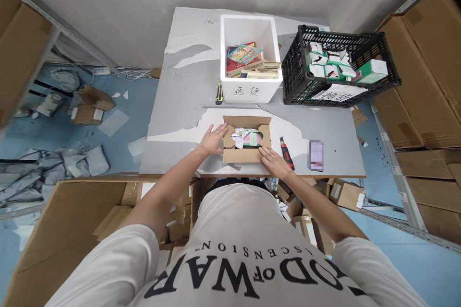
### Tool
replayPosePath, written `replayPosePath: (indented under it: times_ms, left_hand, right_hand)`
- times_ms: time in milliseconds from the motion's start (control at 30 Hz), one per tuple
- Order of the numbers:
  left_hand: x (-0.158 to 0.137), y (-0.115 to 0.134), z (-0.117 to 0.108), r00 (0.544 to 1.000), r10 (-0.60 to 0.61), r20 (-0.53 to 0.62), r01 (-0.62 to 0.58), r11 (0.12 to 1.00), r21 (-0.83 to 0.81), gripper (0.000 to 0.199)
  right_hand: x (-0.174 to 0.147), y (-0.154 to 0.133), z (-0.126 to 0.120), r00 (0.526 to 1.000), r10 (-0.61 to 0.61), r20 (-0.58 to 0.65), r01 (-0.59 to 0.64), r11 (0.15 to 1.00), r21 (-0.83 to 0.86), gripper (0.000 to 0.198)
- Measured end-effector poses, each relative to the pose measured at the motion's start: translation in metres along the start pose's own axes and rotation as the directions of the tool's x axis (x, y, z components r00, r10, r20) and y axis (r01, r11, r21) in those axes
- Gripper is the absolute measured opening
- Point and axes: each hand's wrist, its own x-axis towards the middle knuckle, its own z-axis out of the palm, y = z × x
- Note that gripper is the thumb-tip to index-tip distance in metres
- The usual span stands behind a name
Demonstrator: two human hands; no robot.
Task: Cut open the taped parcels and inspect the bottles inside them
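A small cardboard box (240, 156) sits unfolded at the top near the table's front edge, its flaps standing out. Inside it lie crumpled white printed paper (238, 138) and a green-and-pink packet (253, 139). My left hand (213, 139) rests against the box's left side, fingers stretched and spread. At the front right corner, my right hand (275, 161) touches the flap with its fingers extended. Just right of that hand lies a red-and-black utility knife (286, 153).
On the table (183, 86) stand a white foam box (248, 92) of books and a black crate (302, 67) of green-and-white cartons. A yellow-and-black cutter (219, 94) and a phone (316, 155) lie there too. Stacked cartons (428, 67) flank the right; a large open carton (72, 220) is left.
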Motion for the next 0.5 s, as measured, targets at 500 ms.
replayPosePath:
  times_ms: [500]
  left_hand:
    - [0.032,0.083,-0.035,0.929,0.274,0.249,-0.321,0.931,0.174,0.027]
  right_hand:
    - [0.106,0.003,-0.068,0.918,0.039,0.394,-0.003,0.996,-0.091,0.029]
